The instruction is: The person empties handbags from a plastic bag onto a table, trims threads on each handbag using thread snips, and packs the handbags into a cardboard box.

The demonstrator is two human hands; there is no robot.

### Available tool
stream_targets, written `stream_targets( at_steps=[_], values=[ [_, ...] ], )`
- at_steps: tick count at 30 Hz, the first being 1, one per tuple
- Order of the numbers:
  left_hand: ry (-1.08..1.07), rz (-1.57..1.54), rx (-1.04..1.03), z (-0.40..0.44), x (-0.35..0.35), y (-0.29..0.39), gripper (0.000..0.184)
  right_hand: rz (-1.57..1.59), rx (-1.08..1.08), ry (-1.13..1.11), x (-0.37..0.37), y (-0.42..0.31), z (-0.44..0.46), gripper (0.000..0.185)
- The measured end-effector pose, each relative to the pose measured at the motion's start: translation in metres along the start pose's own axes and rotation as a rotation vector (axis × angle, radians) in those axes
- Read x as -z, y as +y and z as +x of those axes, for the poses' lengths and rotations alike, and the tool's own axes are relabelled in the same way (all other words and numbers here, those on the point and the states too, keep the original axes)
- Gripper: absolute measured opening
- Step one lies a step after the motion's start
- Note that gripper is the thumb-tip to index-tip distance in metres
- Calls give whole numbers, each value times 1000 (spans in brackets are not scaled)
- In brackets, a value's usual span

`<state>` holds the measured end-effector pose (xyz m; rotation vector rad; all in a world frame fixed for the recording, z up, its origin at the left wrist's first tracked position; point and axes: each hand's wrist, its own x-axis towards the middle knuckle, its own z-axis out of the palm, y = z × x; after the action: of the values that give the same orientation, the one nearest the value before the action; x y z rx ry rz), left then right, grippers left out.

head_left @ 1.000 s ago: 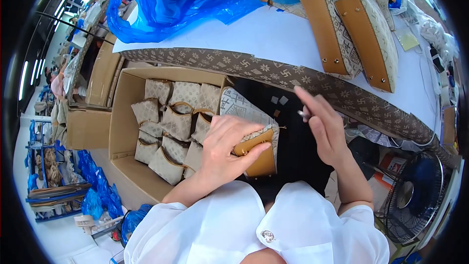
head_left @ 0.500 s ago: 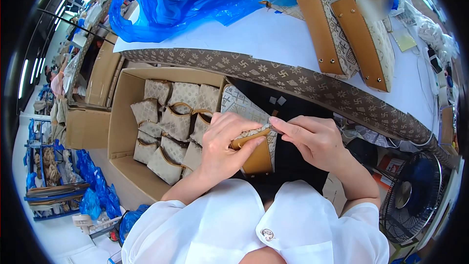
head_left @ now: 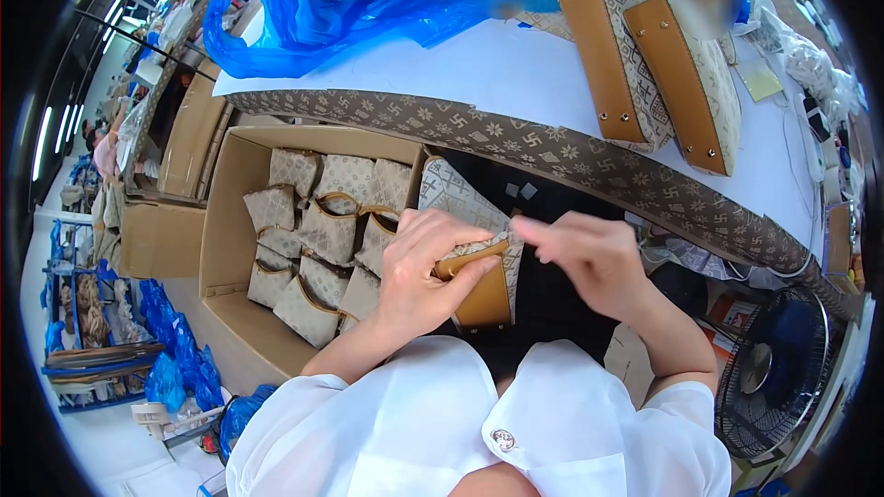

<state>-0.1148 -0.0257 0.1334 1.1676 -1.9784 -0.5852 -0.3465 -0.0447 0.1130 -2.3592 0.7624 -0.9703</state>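
In my lap lies a beige patterned handbag (head_left: 456,191) with a tan lower panel (head_left: 488,299). My left hand (head_left: 428,262) is closed on a tan-trimmed edge of the bag, thumb on the near side and fingers over the far side. Just right of that edge is my right hand (head_left: 589,253), smeared by motion; its fingertips are close to the bag's corner, and I cannot make out whether they hold anything. Left of my hands, a cardboard box (head_left: 230,221) holds several small beige patterned pouches (head_left: 327,232) with tan trim.
Ahead is a white-topped table (head_left: 516,69) with a brown patterned edge. On it lie blue plastic bags (head_left: 267,28) and two handbags (head_left: 677,83) with tan bases. A black fan (head_left: 773,373) stands at right. Two small white squares (head_left: 521,190) lie on dark cloth.
My right hand has shifted slightly up and right and is now blurred; its pinch on the bag's corner no longer shows. My left hand stays on the bag's edge.
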Motion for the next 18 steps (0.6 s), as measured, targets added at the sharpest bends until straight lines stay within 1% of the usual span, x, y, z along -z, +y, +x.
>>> stream_targets(
  at_steps=[2,3,4,5,7,8,9,10,11,12,13,14,16,17,18],
  values=[
    [13,-1,29,1,-1,-2,23,358,-182,230,2,-3,3,40],
    [-20,-26,-64,4,-4,-6,31,544,-266,317,3,-4,7,40],
    [-28,-32,-142,5,-4,-11,39,567,-232,253,1,-6,15,40],
    [-25,-22,-204,1,-2,-14,47,551,-266,283,-4,-11,20,40],
    [20,-184,-196,0,-3,-8,82,537,-318,325,-17,-21,28,39],
    [92,-139,-145,-9,-11,-10,82,395,-233,310,-26,-13,25,38],
    [88,-131,-126,-19,-24,-15,95,248,-143,317,-36,-1,20,37],
    [75,-133,-115,-31,-35,-19,107,258,-183,369,-42,5,12,33],
    [117,-115,-93,-43,-43,-22,107,258,-233,429,-47,7,8,29],
    [27,-195,65,-53,-52,-26,107,272,-214,397,-54,12,11,29],
    [-67,-287,222,-60,-56,-28,107,219,-239,377,-59,13,13,26],
    [-43,-290,241,-64,-55,-30,107,164,-268,358,-65,12,15,24],
    [-68,-563,495,-69,-49,-33,104,124,-284,317,-77,5,28,22],
    [-84,-697,610,-70,-45,-36,102,270,-246,362,-81,-3,40,21],
    [-73,-694,615,-71,-38,-41,102,412,-213,412,-84,-11,51,21]
  ],
)
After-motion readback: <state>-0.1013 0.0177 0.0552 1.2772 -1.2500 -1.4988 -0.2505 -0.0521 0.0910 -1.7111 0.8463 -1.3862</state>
